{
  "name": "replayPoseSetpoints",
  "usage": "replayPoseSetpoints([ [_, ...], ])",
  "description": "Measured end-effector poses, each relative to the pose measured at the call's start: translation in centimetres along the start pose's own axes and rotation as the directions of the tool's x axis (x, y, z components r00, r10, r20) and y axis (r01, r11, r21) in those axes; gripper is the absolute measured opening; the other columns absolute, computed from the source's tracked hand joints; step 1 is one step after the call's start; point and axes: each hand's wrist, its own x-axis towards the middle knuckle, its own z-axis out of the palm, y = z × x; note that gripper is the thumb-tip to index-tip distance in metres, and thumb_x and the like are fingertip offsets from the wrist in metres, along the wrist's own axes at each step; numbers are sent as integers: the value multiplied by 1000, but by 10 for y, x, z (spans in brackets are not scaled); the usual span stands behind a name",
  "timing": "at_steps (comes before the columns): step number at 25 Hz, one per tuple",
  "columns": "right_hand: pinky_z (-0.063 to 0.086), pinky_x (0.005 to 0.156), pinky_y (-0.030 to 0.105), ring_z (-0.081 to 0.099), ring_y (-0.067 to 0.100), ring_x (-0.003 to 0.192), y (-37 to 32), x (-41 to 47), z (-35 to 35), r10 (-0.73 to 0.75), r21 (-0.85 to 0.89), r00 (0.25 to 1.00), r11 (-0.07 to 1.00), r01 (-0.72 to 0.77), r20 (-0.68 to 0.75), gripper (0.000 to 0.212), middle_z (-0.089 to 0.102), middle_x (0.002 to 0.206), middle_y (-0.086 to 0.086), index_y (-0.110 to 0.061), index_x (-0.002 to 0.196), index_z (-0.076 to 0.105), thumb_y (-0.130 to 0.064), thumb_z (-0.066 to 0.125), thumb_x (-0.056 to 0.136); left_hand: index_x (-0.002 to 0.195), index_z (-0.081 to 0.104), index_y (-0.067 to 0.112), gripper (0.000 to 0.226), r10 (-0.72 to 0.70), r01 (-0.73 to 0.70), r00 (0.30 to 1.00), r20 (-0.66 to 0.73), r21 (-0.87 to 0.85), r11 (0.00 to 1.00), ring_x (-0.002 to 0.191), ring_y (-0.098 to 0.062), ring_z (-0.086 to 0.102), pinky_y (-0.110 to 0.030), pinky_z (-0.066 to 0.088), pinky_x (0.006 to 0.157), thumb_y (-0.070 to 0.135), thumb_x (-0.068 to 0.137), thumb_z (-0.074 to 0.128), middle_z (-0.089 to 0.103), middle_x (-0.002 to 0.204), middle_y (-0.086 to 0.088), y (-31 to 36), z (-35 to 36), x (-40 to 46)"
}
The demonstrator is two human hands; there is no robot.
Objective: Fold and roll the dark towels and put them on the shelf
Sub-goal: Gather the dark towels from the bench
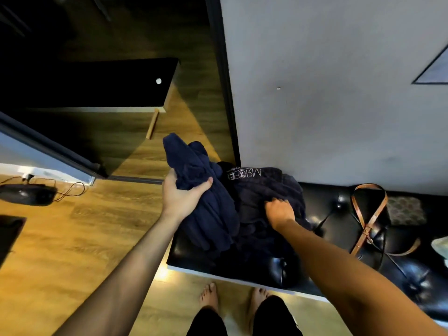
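Both my hands are in the dark towels on the black bench.

My left hand (180, 195) grips a bunched navy towel (194, 166), thumb curled round it, lifting its top end above the pile while the rest hangs down onto the tufted bench (194, 253). My right hand (278, 210) rests on the other dark towel (261, 190), fingers curled into the cloth; this one lies heaped against the grey wall (327, 93). A brown-strapped bag (368, 214) sits on the bench to the right.
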Motion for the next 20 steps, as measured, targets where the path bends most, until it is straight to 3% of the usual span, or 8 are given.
replayPoseSetpoints([
  [3,43,96,38,61,30,110,7,-12,-22,13,80,993,997,-3,-117,29,63,121,12,-11,118,62,-7,46,94,111,62,17,53,-16,16,1000,-7,42,999,99,-9,68,-40,54,95,19,66,91,71,106,6,14,-12,-12],
  [6,44,87,40,61,36,102,17,-41,-85,24,296,961,953,61,-274,22,64,111,15,-8,107,65,-5,55,88,110,61,20,52,-12,14,1000,-25,58,998,101,-10,67,-42,53,96,20,67,90,70,107,7,49,-34,-29],
  [10,45,72,44,58,41,88,14,-98,-196,15,468,851,840,274,-525,5,63,93,18,-7,97,58,-10,54,94,117,58,22,57,78,-78,997,3,93,993,107,-14,63,-39,50,98,23,69,89,67,118,3,107,-68,-49],
  [14,49,66,44,61,39,72,-7,-166,-305,-9,450,707,766,459,-707,11,67,79,9,-11,102,52,-21,46,102,130,53,12,64,204,-208,975,87,39,977,106,-8,59,-23,48,89,8,74,84,62,122,1,155,-100,-72],
  [16,52,69,41,63,27,68,-32,-204,-351,-48,443,644,687,576,-763,5,64,76,2,-16,99,53,-18,48,101,126,53,7,62,251,-254,959,131,7,967,98,-1,59,-21,49,87,2,72,85,63,117,1,173,-114,-85],
  [18,55,73,38,61,18,70,-68,-244,-387,-141,468,624,541,699,-769,9,61,79,-2,-24,96,52,-17,49,100,114,53,6,58,301,-306,935,185,-7,952,88,1,61,-17,52,84,0,68,87,63,108,1,186,-130,-102],
  [20,52,74,35,56,11,74,-104,-278,-410,-249,501,626,418,758,-739,15,59,80,-10,-32,92,52,-19,49,100,114,55,2,63,356,-363,907,224,-12,932,94,0,63,-9,50,83,9,63,92,65,112,2,194,-148,-117],
])
